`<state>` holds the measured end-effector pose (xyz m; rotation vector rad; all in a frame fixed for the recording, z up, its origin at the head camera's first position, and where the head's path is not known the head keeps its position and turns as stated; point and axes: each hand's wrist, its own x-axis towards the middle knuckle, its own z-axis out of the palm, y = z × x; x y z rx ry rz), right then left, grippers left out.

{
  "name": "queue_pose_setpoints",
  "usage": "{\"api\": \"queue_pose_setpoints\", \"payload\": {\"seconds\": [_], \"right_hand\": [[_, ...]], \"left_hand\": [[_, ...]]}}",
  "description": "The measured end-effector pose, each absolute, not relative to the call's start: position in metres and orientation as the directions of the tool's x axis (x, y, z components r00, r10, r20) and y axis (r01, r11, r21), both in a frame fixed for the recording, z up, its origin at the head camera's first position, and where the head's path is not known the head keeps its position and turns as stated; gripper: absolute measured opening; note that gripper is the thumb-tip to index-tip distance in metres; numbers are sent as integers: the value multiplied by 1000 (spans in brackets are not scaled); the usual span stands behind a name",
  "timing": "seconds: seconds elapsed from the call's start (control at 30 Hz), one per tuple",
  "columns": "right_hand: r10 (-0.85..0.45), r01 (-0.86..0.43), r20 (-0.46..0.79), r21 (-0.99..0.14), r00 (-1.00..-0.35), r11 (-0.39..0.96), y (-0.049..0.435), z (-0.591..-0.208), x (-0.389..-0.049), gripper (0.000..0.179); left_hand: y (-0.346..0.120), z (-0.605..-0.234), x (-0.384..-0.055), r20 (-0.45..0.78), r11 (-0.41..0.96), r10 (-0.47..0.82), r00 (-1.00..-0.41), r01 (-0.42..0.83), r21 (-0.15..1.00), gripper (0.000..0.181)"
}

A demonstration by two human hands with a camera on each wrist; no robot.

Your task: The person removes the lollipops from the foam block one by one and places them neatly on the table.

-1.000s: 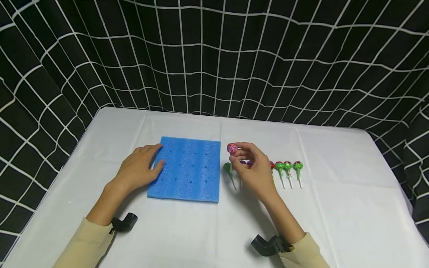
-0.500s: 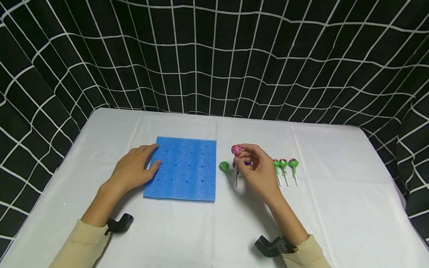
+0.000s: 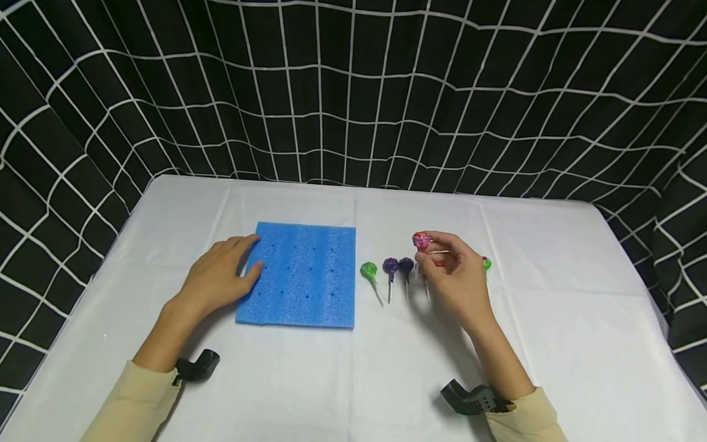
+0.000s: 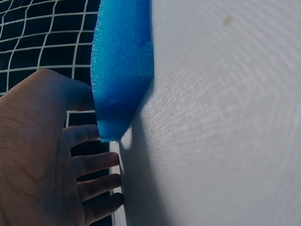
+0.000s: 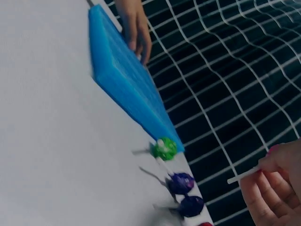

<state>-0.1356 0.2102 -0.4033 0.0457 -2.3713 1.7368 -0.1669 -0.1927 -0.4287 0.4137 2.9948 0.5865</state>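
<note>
In the head view my right hand (image 3: 458, 279) pinches a lollipop with a pink-red wrapper (image 3: 421, 240), head up and stick pointing down. Its white stick (image 5: 242, 176) also shows in the right wrist view. My left hand (image 3: 218, 275) rests at the left edge of a blue foam board (image 3: 309, 276) dotted with small holes. Its thumb and index finger touch the edge, the fingers loosely extended. Right of the board lie a green lollipop (image 3: 369, 270) and two purple lollipops (image 3: 390, 266). My right hand hides most of the lollipops beyond them.
A green-and-red lollipop (image 3: 486, 264) peeks out right of my right hand. White cloth (image 3: 309, 380) covers the table. Black curtains with a white grid (image 3: 331, 92) stand behind and at the sides. Each wrist wears a black camera mount (image 3: 197, 365).
Holding the lollipop, my right hand has moved right along the row. Both purple lollipops now show, and the green ones at the right are mostly covered. My left hand stays at the board.
</note>
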Motion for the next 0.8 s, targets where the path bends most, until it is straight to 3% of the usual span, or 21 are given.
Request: {"api": "queue_pose_setpoints", "payload": {"seconds": [0.53, 0.8], "right_hand": [[175, -155, 221, -932, -959, 327, 241, -400, -139, 38], [172, -150, 246, -887, -954, 436, 259, -400, -140, 38]], "left_hand": [[-191, -428, -168, -9, 889, 270, -963, 245, 387, 64], [-191, -427, -167, -10, 887, 270, -963, 244, 391, 64]]}}
